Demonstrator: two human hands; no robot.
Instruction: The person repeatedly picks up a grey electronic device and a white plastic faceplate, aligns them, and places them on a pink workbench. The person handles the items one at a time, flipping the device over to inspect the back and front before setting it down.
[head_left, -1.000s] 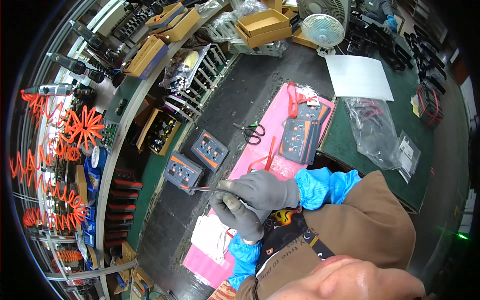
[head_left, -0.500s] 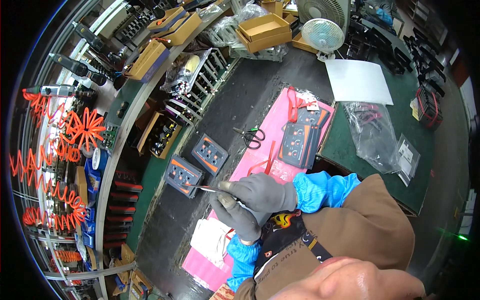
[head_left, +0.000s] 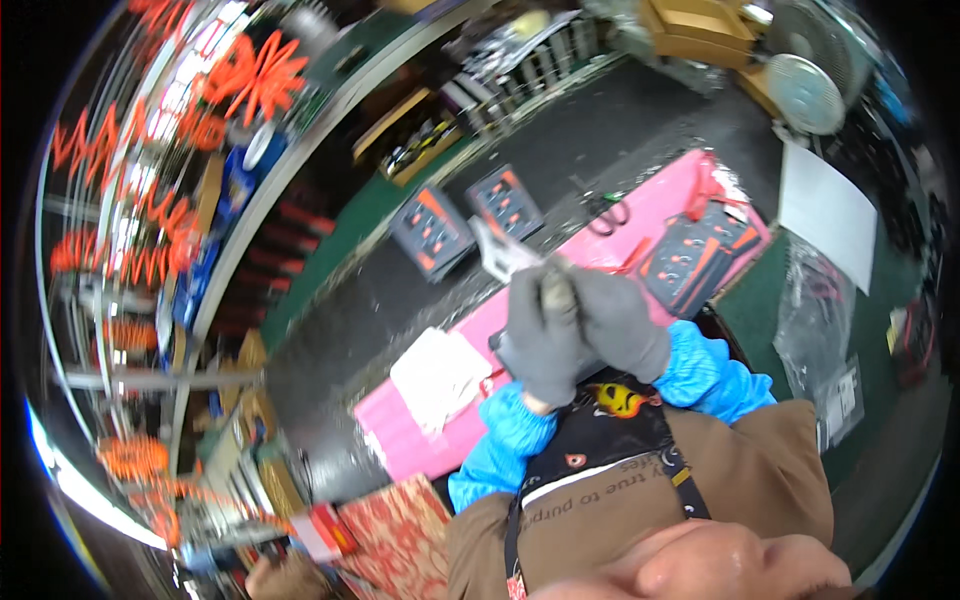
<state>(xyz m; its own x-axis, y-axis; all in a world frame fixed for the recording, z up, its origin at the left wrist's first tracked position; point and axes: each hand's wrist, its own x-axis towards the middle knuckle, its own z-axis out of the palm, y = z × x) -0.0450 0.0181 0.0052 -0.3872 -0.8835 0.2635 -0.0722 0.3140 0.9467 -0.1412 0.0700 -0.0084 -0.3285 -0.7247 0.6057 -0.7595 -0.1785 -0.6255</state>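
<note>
My left hand (head_left: 543,335) and my right hand (head_left: 622,315), both in grey gloves, meet in front of my chest with fingers closed together. A thin pale flat piece (head_left: 500,250) juts from their fingertips; motion blurs it, and its kind cannot be made out. Part of a dark grey object (head_left: 508,352) shows beside my left hand, mostly hidden. Beyond the hands, a grey panel with orange trim and knobs (head_left: 503,203) lies beside a similar stack (head_left: 430,232) on the black bench. More such panels (head_left: 690,258) rest at the right on a pink sheet (head_left: 475,440).
White cloth (head_left: 440,375) lies on the pink sheet's left part. Scissors (head_left: 608,215) and red strips (head_left: 708,192) are farther back. A fan (head_left: 806,95), white sheet (head_left: 828,215) and clear bag (head_left: 815,310) are at right. Coiled orange hoses (head_left: 255,80) hang at left.
My view has swung, so the bench appears shifted right and up. My hands have drawn closer together, and the thin piece now shows a broad pale face instead of its edge.
</note>
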